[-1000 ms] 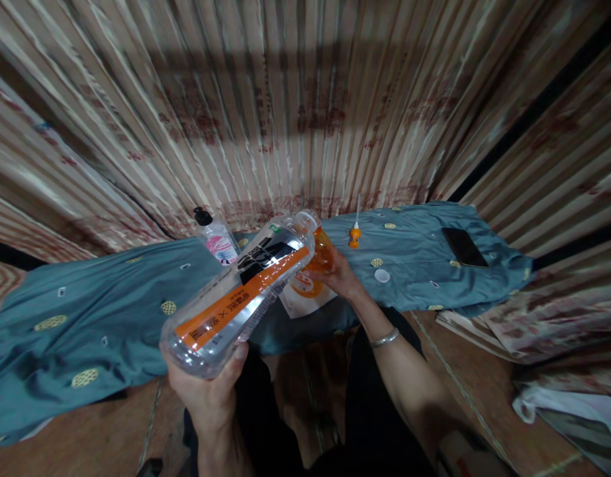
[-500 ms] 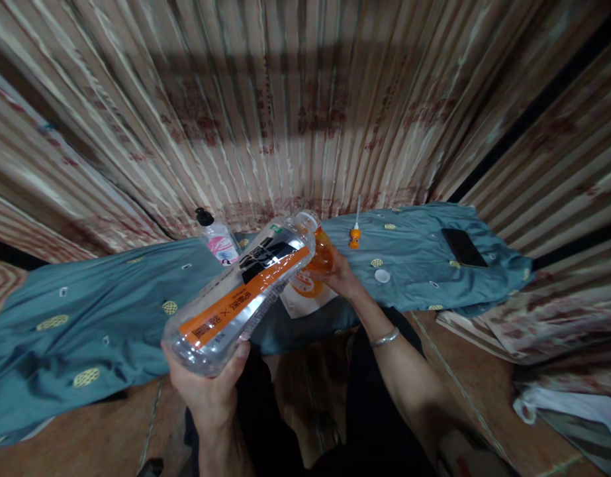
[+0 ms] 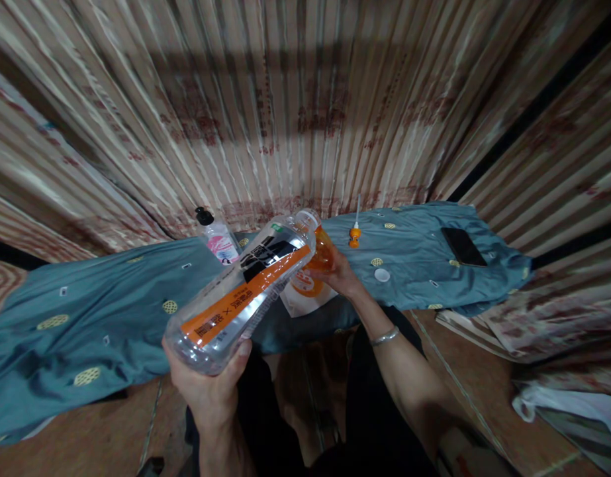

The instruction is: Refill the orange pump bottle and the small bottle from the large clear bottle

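Clear plastic bottle with an orange-and-black label [image 3: 235, 298] is slanting above the blue-green patterned cloth [image 3: 136, 291], its neck end leaning against or just beside a translucent orange bottle [image 3: 325, 253]. The left hand [image 3: 208, 391] is gripping the clear bottle's base, while the right hand [image 3: 341, 275] is clasping the orange bottle. Below these 2 bottles, a white orange-printed sheet [image 3: 310, 301] is lying. Rightward, an orange pump top with a thin tube [image 3: 355, 236], a white round disc [image 3: 382, 275] and a black rectangular phone [image 3: 464, 247] are resting; leftward, a black-topped, pink-labelled bottle [image 3: 220, 244] is sitting.
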`<state>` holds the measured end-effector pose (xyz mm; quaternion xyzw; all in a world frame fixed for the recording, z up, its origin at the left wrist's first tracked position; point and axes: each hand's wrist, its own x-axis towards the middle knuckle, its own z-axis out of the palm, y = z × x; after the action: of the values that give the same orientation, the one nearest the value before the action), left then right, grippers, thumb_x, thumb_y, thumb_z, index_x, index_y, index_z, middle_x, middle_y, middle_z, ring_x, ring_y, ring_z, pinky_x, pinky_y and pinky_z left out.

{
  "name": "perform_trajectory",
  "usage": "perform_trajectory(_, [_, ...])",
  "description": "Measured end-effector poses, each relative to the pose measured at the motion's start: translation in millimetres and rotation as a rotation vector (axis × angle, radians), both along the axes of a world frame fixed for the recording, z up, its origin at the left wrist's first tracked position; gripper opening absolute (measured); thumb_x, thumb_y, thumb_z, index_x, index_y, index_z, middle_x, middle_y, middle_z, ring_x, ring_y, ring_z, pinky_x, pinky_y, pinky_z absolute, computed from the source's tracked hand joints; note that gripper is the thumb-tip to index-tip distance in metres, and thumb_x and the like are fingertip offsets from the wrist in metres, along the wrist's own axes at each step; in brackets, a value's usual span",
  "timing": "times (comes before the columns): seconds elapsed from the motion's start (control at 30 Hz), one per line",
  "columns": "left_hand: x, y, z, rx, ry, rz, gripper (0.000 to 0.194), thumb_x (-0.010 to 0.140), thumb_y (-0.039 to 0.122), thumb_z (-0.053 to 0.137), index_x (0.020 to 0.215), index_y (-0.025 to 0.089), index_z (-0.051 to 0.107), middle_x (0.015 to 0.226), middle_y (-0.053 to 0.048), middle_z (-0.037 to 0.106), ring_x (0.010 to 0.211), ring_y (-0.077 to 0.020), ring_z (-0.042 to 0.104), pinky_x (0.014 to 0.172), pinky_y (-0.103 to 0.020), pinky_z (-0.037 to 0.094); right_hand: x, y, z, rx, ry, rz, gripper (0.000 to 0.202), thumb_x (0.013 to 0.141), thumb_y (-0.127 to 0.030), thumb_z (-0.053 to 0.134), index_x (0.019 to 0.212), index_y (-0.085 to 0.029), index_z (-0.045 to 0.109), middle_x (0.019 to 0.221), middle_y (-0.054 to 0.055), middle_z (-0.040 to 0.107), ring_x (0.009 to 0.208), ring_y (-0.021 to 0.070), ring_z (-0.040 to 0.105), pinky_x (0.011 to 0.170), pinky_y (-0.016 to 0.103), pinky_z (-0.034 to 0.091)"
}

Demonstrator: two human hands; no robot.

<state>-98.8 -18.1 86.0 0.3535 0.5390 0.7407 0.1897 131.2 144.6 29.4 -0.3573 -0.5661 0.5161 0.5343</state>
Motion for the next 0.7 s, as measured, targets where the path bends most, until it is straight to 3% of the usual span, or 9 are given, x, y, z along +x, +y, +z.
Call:
perform_trajectory(0.33, [-4,-1,-4.1,-0.025,-0.008,0.000,0.089,0.042,0.030,0.102,0.122,0.014,0.067,0.108,-0.006,0.070,0.096,-0.0208,0.067,0.104,-0.041,0.052,-1,0,-0.7,0.001,0.023,-0.001,0.084,0.057,-0.038,0.101,0.132,-0.028,0.064,0.131,0.007,0.075,0.126,0.0322,0.070,0.116,0.051,0.054])
perform_trajectory(0.7, [-7,-4,-15.0,-0.107,0.044,0.011,0.089,0.047,0.045,0.100,0.122,0.016,0.061,0.110,-0.008,0.066,0.093,-0.0254,0.068,0.091,-0.048,0.059,0,-1,0.6,-0.012,0.004,-0.005,0.089,0.056,-0.042,0.101,0.136,-0.028,0.063,0.133,0.007,0.075,0.129,0.0315,0.068,0.116,0.050,0.054])
